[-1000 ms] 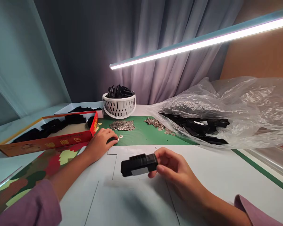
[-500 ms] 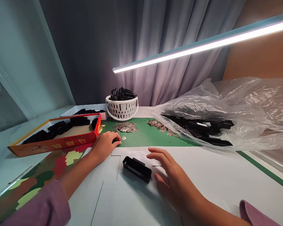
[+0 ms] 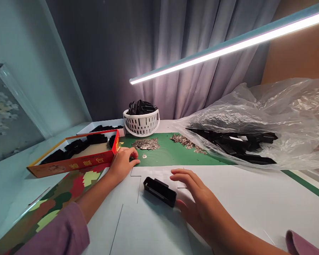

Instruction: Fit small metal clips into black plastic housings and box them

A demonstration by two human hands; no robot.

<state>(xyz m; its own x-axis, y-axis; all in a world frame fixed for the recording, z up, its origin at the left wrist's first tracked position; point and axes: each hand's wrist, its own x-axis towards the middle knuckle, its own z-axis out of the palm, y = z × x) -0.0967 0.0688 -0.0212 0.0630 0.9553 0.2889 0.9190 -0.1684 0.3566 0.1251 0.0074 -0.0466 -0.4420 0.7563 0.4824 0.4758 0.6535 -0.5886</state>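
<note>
Just beside the spread, empty right grip [image 3: 195, 200], a black plastic housing [image 3: 160, 191] lying on the white desk [image 3: 228, 191]; ahead of the cupped left grip [image 3: 122, 163], anything inside hidden, loose metal scraps [image 3: 145, 144] on a green mat [image 3: 164, 156]. Left of that grip, housings part-filling a red box [image 3: 71, 165]; farther ahead, more heaped in a white basket [image 3: 141, 127] and a plastic bag [image 3: 289, 117].

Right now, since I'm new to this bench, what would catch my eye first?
The glowing light tube slanting across the upper right stands out first, then the big clear plastic bag of black parts on the right. Nearer, a black piece lies between the left hand and right hand, with a red box at the left.
</note>
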